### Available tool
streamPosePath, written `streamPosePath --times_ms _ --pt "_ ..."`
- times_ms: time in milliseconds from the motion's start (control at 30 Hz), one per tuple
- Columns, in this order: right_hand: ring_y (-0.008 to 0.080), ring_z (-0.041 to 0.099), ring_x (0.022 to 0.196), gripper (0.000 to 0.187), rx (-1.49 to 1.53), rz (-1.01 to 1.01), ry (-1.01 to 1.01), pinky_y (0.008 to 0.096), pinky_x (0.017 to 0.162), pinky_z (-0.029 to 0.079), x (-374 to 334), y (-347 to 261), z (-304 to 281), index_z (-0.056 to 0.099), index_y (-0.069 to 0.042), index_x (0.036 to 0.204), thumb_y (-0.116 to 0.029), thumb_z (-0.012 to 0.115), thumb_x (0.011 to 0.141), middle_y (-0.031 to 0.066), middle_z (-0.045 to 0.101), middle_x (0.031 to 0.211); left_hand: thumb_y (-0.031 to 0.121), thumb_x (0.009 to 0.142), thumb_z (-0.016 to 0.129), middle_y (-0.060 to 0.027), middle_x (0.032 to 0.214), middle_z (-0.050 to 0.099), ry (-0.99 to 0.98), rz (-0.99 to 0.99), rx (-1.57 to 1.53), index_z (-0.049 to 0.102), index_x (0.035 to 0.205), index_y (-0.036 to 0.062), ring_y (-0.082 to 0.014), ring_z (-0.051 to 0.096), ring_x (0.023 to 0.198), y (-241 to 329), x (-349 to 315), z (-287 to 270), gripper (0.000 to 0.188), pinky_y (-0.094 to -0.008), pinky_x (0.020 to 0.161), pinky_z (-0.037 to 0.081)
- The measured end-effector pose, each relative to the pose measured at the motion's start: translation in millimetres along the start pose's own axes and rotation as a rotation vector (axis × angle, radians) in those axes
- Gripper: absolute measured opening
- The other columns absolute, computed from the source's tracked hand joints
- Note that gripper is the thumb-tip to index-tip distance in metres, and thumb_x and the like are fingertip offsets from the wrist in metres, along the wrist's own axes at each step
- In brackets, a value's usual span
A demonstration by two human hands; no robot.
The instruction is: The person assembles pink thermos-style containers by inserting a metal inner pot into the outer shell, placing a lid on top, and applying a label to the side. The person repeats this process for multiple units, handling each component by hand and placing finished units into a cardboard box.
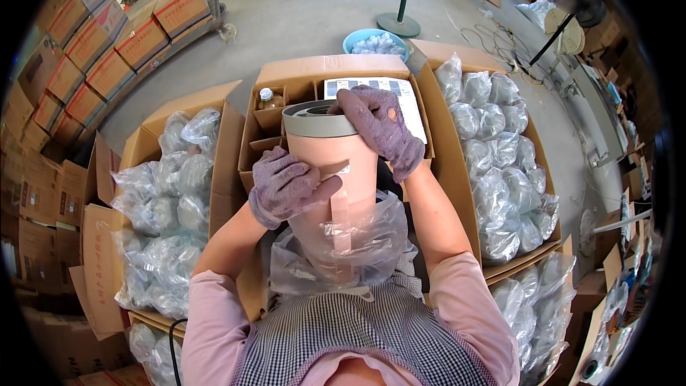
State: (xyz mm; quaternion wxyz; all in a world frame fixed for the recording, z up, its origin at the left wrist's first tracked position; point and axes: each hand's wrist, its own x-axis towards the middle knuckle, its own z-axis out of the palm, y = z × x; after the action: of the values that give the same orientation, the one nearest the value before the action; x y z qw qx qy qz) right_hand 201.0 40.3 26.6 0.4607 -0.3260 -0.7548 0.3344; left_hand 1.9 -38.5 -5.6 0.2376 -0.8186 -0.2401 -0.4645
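One cylinder (321, 154) is at the carton's (314, 68) near side, long axis running toward it. Nearer the carton, the right hand (379, 125) grips the rim (314, 126); farther back, the left hand's (284, 186) fingers curl beside the cylinder, hold unclear.

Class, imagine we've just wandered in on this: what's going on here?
A person in purple-grey gloves is handling a pink cylinder whose lower part sits in a clear plastic bag. The right hand grips the grey rim at its top, while the left hand is at its left side. Beyond it stands an open divided carton with a bottle inside. Cartons on both sides hold plastic-wrapped pieces.
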Motion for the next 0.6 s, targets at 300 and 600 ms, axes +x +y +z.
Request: streamPosePath --times_ms 300,600 --pt "0.0201 0.062 0.072 0.028 0.103 0.200 0.077 0.0326 0.072 0.049 -10 36 -8 0.069 0.002 0.090 -0.023 0.057 0.094 0.0141 0.069 0.082 0.019 0.069 0.086 -0.0006 0.067 0.056 0.113 -0.099 -0.153 0.062 0.079 0.0101 -0.0138 0.053 0.057 6 13 -34 0.028 -0.0308 0.053 0.042" --pt "0.0276 0.066 0.086 0.032 -0.241 -0.048 0.190 0.0363 0.084 0.050 -38 17 -48 0.065 0.003 0.084 -0.022 0.047 0.093 0.0127 0.069 0.083 0.049 0.085 0.072 -0.0120 0.081 0.070 -0.655 -0.980 -0.174 0.068 0.091 0.0085 -0.0259 0.068 0.078 -118 -98 146 0.041 -0.0400 0.073 0.052"
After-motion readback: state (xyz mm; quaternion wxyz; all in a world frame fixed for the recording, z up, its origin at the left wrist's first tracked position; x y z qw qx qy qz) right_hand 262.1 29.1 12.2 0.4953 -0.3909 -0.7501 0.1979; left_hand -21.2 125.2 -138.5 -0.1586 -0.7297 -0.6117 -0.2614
